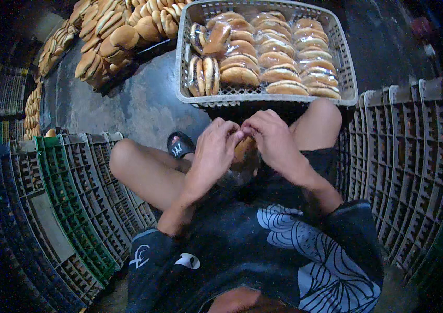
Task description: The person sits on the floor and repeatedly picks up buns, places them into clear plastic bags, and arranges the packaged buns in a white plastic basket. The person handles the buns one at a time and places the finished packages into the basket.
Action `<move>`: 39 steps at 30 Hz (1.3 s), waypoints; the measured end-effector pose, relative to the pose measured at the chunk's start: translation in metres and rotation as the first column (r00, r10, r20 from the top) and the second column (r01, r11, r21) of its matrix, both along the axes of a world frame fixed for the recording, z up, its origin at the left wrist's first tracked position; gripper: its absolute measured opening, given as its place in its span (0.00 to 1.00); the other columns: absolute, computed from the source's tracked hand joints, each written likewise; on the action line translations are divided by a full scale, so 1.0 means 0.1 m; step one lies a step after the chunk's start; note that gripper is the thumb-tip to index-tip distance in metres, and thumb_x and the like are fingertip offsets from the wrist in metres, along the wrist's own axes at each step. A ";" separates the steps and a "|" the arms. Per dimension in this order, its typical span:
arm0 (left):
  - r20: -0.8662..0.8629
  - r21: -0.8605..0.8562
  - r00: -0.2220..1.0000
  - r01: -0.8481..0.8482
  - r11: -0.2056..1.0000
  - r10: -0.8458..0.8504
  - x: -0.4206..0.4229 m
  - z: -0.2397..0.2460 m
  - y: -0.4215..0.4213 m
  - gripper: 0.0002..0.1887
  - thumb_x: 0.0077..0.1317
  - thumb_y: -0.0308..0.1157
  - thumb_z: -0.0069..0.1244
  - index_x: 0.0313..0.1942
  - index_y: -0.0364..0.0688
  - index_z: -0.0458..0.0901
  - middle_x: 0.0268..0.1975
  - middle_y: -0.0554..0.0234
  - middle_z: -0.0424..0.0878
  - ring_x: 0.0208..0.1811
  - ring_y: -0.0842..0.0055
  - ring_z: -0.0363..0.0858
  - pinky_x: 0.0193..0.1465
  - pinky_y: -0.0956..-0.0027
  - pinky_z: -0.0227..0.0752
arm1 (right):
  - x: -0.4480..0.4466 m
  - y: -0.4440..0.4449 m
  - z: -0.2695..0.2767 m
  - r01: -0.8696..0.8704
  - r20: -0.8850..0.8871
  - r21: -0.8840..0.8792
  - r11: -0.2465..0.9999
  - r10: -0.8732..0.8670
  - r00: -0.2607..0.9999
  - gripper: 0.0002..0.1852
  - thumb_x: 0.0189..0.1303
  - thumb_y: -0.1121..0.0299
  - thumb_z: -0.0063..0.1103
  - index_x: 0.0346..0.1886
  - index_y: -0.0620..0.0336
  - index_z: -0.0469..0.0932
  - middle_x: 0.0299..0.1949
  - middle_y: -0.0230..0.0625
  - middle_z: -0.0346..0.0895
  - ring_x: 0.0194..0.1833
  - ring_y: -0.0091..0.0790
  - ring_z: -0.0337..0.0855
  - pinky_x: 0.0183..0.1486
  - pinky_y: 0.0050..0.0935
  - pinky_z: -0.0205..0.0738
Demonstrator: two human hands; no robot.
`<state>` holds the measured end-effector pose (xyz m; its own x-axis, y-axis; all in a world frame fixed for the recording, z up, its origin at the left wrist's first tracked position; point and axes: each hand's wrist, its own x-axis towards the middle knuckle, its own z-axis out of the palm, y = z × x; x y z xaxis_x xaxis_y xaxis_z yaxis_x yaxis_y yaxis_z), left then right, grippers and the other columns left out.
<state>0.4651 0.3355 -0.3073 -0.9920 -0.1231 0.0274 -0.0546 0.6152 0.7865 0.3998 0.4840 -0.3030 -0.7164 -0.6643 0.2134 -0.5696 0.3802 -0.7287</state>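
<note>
In my lap, between my knees, a browned bun sits in what looks like a clear plastic bag. My left hand and my right hand meet above it, thumbs and fingertips pinched together at the bag's upper edge. My fingers hide the pinched part. Just beyond my hands stands a light plastic crate with a lattice floor. Rows of bagged, dark-filled buns fill much of it; one bagged bun lies slanted on top at the left.
Unbagged buns are heaped at the upper left. Stacked plastic crates rise close on my left and right, one of the left ones green. Smooth dark floor shows ahead, near my sandalled foot.
</note>
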 end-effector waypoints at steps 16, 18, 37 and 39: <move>-0.314 0.554 0.944 0.099 0.827 0.097 -0.25 -0.31 0.85 0.11 0.63 0.33 0.47 0.39 0.35 0.76 0.40 0.54 0.77 0.42 0.69 0.75 0.47 0.69 0.67 | 0.25 0.65 -0.07 0.482 0.333 -0.213 0.850 -0.401 0.854 0.18 0.54 0.67 0.59 0.45 0.64 0.69 0.37 0.40 0.71 0.37 0.34 0.75 0.41 0.33 0.71; -0.319 0.665 0.942 0.145 0.732 0.103 -0.34 -0.32 1.19 0.10 0.62 0.33 0.48 0.37 0.34 0.76 0.38 0.55 0.78 0.40 0.70 0.75 0.46 0.70 0.68 | 0.33 0.85 -0.20 0.581 0.215 -0.222 0.783 -0.542 0.813 0.36 0.57 0.46 0.52 0.59 0.65 0.57 0.42 0.36 0.65 0.41 0.28 0.68 0.43 0.26 0.66; -0.025 0.523 0.904 -0.353 0.776 0.427 -0.34 -0.44 0.63 0.12 0.68 0.33 0.37 0.35 0.34 0.76 0.34 0.61 0.76 0.37 0.79 0.72 0.43 0.75 0.65 | 0.86 3.19 -2.60 0.404 -0.088 0.870 0.281 -0.719 0.689 0.10 0.54 0.67 0.53 0.27 0.65 0.78 0.29 0.51 0.78 0.35 0.50 0.79 0.35 0.43 0.72; -0.082 0.490 0.902 -0.334 0.805 0.424 -0.33 -0.43 0.63 0.12 0.68 0.33 0.38 0.35 0.33 0.76 0.34 0.61 0.76 0.37 0.78 0.72 0.43 0.75 0.65 | 0.87 3.28 -2.64 0.223 -0.010 0.953 0.207 -0.711 0.703 0.07 0.55 0.70 0.52 0.28 0.64 0.77 0.24 0.43 0.77 0.29 0.44 0.78 0.34 0.39 0.73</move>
<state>0.4325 0.3988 -0.3504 -0.8462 -0.5310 0.0445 -0.0397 0.1462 0.9885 0.4871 0.8117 -0.5670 -0.7957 0.2289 -0.5608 0.1767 0.9733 0.1466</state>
